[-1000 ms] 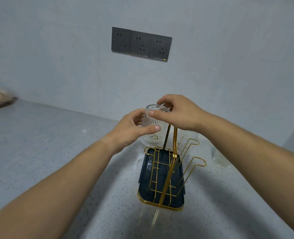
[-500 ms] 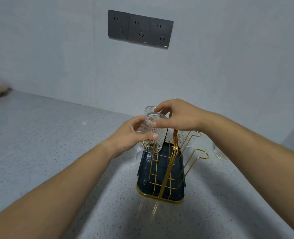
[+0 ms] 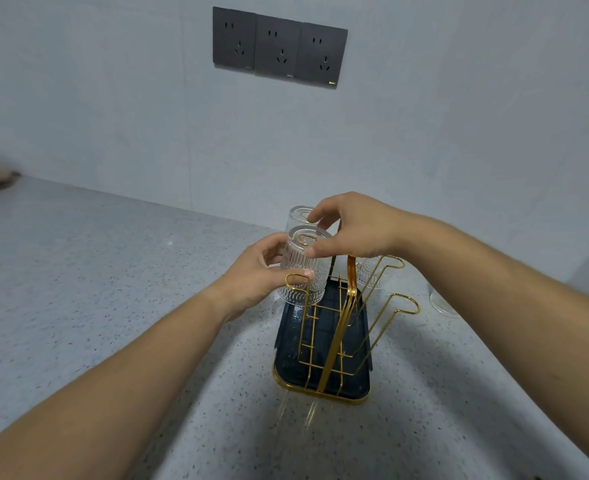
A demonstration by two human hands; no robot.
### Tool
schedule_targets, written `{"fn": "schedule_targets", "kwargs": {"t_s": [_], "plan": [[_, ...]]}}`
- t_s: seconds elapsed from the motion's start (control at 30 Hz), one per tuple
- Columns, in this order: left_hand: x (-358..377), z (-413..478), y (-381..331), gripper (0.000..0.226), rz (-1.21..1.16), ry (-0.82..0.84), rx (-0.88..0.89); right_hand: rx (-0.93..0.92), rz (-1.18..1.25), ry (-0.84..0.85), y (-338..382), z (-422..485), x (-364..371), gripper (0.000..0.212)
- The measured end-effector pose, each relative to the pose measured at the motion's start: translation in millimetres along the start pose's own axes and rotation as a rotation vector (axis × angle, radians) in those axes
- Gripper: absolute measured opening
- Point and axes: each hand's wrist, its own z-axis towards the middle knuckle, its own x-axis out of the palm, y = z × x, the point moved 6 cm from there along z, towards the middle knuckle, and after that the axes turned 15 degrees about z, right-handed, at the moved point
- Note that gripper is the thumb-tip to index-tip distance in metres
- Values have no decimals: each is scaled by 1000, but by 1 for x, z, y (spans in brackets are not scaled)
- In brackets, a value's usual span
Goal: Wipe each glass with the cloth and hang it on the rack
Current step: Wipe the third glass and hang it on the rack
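A ribbed clear glass (image 3: 303,268) is upside down over a left prong of the gold wire rack (image 3: 338,327). My left hand (image 3: 262,271) grips its side, thumb across the front. My right hand (image 3: 352,226) pinches its upturned base from above. A second ribbed glass (image 3: 298,214) hangs upside down just behind it. A third glass (image 3: 369,271) hangs on the rack's right side, partly hidden by my right hand. No cloth is in view.
The rack stands in a dark tray with a gold rim (image 3: 320,393) on the speckled grey counter (image 3: 113,289). Another clear glass (image 3: 442,303) sits on the counter to the right, by my right forearm. A triple wall socket (image 3: 279,46) is on the wall.
Both hands have lowered the inverted glass onto the rack's left prong. The view has tilted down a little.
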Motion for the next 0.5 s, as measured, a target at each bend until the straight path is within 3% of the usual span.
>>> {"fn": "schedule_targets", "kwargs": {"t_s": [0.37,0.5], "plan": [[-5,-6,2,57,103,-7,-37,-20,37,-29,1,-4,1,66],[-9,-11,1,62,119,-10,-54,-78,107,-114,3,-11,-4,61]]}}
